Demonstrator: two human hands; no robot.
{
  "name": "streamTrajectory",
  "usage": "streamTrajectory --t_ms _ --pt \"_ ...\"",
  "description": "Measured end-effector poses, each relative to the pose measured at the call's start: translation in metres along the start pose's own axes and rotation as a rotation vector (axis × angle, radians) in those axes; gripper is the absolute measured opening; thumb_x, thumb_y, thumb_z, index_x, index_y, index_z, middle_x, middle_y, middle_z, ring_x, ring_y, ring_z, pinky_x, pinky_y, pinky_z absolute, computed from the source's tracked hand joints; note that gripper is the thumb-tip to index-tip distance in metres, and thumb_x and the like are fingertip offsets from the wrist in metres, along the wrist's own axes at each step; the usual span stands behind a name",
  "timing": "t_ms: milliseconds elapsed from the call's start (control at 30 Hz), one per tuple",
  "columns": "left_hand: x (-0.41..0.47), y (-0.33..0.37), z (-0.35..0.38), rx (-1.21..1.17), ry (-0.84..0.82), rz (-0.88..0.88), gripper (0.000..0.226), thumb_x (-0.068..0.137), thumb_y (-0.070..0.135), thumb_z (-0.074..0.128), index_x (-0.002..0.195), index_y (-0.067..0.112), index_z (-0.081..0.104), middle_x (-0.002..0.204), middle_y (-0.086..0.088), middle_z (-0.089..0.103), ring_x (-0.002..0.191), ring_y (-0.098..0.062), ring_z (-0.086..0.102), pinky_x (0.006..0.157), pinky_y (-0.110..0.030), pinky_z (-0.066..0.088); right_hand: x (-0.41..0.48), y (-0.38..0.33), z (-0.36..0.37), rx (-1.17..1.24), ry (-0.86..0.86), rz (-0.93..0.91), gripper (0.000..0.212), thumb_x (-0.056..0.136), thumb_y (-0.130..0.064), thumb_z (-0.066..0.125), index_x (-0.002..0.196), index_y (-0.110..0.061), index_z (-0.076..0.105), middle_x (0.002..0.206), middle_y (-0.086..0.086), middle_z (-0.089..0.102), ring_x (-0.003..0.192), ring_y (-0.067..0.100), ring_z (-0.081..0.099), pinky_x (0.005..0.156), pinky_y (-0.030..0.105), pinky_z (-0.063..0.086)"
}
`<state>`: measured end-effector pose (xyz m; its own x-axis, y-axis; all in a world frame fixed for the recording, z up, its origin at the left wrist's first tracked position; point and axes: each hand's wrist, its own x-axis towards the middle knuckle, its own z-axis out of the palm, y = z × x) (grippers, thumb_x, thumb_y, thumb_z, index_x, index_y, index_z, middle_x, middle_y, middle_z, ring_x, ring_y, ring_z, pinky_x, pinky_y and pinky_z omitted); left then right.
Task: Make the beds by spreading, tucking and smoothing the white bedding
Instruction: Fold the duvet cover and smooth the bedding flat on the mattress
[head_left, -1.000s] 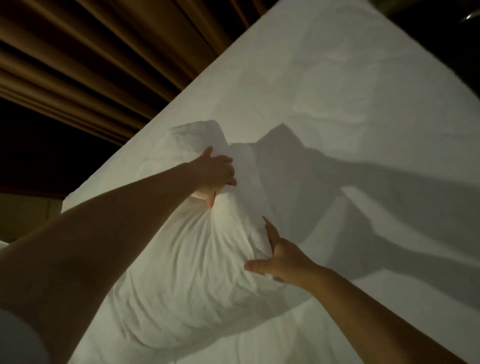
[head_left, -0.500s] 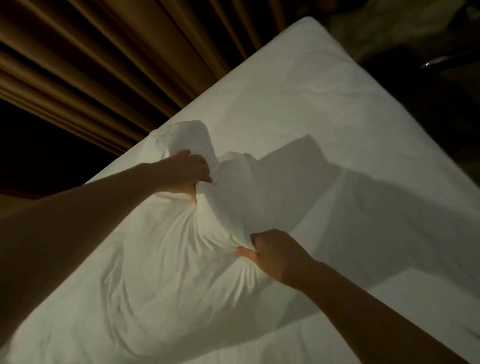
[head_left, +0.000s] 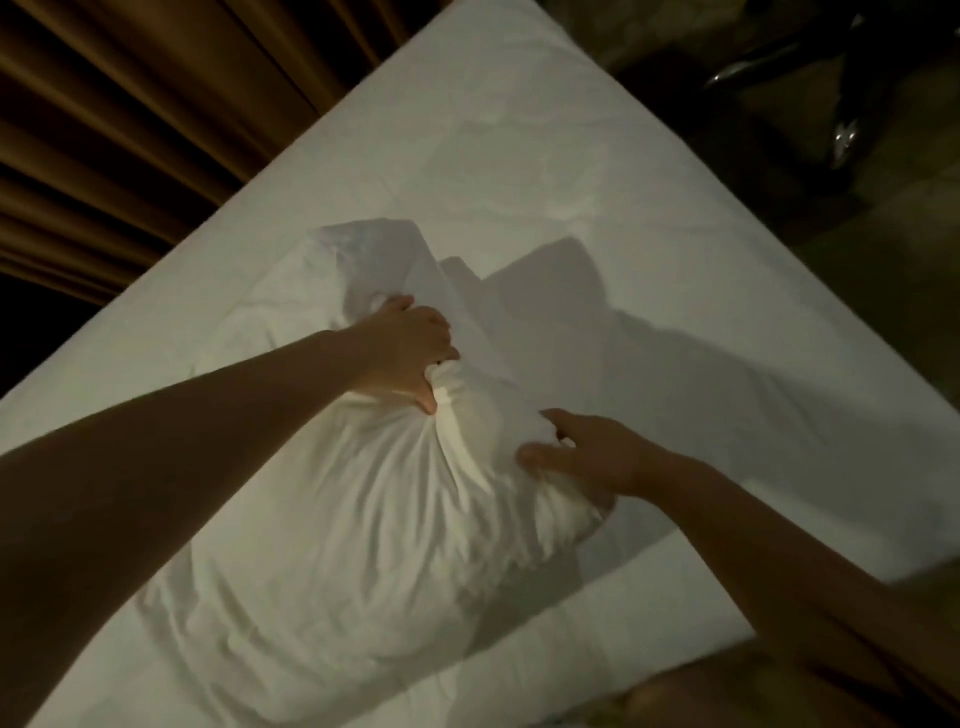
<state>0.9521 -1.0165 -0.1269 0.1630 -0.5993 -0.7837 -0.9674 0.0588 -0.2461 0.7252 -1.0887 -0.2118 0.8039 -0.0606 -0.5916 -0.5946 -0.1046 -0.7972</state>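
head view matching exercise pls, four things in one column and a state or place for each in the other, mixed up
1 left hand
2 right hand
3 pillow
4 curtain

a brown pleats, upper left
b grips bunched pillow fabric
c lies on the white sheet
d index finger straight, touching the pillow's side

Pairs: 1-b, 2-d, 3-c, 4-a
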Motion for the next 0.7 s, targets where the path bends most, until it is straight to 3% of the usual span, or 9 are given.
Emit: streamTrajectory --t_ms 67,167,233,300,400,467,533,567,700 --pt "0.001 0.001 -0.002 0.006 0.021 0.013 0.068 0.075 0.062 0.063 0.134 0.031 0.046 0.145 0.007 0.040 0.140 -0.012 0.023 0.115 -0.040 0.013 0.003 0.000 0.005 0.096 0.029 -0.042 0.061 0.086 -0.058 0.052 0.140 -0.032 0.041 0.132 -0.004 0.054 0.117 0.018 0.052 0.098 0.031 0.039" --pt "0.000 -0.008 -0.007 -0.039 0.067 0.016 0.068 0.076 0.062 0.062 0.135 0.032 0.045 0.145 0.009 0.040 0.138 -0.012 0.028 0.113 -0.037 0.019 0.012 0.003 0.007 0.320 0.134 -0.043 0.033 0.095 -0.049 0.045 0.125 -0.038 0.053 0.120 -0.008 0.059 0.112 0.019 0.057 0.081 0.016 0.041" --pt "-0.002 -0.018 -0.018 -0.112 0.084 0.001 0.071 0.081 0.060 0.059 0.141 0.027 0.041 0.150 0.007 0.034 0.140 -0.013 0.027 0.115 -0.032 0.017 0.028 0.007 0.004 0.339 0.272 -0.014 0.034 0.100 -0.041 0.040 0.124 -0.027 0.058 0.122 -0.003 0.061 0.117 0.021 0.055 0.082 0.016 0.039" --pt "0.002 -0.033 -0.030 -0.264 0.162 -0.105 0.066 0.086 0.054 0.057 0.141 0.021 0.042 0.151 0.002 0.035 0.139 -0.015 0.030 0.115 -0.031 0.018 0.049 0.009 -0.001 0.174 0.327 0.034 0.040 0.100 -0.041 0.040 0.130 -0.019 0.056 0.129 0.004 0.059 0.119 0.021 0.053 0.092 0.024 0.035" --pt "0.020 -0.074 -0.034 -0.442 0.345 -0.445 0.061 0.090 0.058 0.046 0.141 0.026 0.041 0.146 -0.002 0.043 0.131 -0.025 0.041 0.110 -0.040 0.031 0.081 0.008 0.000 0.095 0.265 0.083 0.051 0.097 -0.045 0.045 0.141 -0.019 0.043 0.139 0.008 0.051 0.126 0.022 0.048 0.100 0.027 0.034" --pt "0.022 -0.103 -0.017 -0.769 0.201 -0.620 0.070 0.085 0.069 0.043 0.143 0.030 0.036 0.146 -0.006 0.042 0.130 -0.029 0.044 0.109 -0.044 0.033 0.102 0.002 0.002 0.114 0.199 0.071 0.058 0.096 -0.046 0.047 0.146 -0.018 0.034 0.144 0.011 0.044 0.130 0.025 0.044 0.104 0.030 0.032" --pt "0.011 -0.114 0.002 -1.289 -0.054 -0.706 0.083 0.069 0.082 0.051 0.131 0.028 0.054 0.133 -0.006 0.057 0.118 -0.025 0.056 0.103 -0.042 0.041 0.120 -0.010 0.003 0.163 0.153 0.061 0.061 0.097 -0.048 0.044 0.148 -0.018 0.030 0.148 0.010 0.039 0.133 0.025 0.040 0.106 0.030 0.030" --pt "0.008 -0.113 0.011 -1.397 -0.136 -0.699 0.082 0.064 0.084 0.055 0.122 0.026 0.061 0.124 -0.005 0.063 0.112 -0.024 0.060 0.100 -0.040 0.043 0.126 -0.018 0.002 0.222 0.139 0.051 0.061 0.097 -0.050 0.041 0.148 -0.018 0.030 0.149 0.008 0.038 0.134 0.024 0.039 0.106 0.030 0.029" --pt "0.020 -0.105 0.029 -1.324 0.000 -0.690 0.073 0.078 0.073 0.052 0.130 0.022 0.057 0.131 0.003 0.054 0.122 -0.018 0.050 0.109 -0.035 0.033 0.136 -0.062 -0.014 0.655 0.047 -0.030 0.044 0.098 -0.053 0.037 0.133 -0.029 0.045 0.141 -0.001 0.047 0.121 0.015 0.047 0.101 0.024 0.030"
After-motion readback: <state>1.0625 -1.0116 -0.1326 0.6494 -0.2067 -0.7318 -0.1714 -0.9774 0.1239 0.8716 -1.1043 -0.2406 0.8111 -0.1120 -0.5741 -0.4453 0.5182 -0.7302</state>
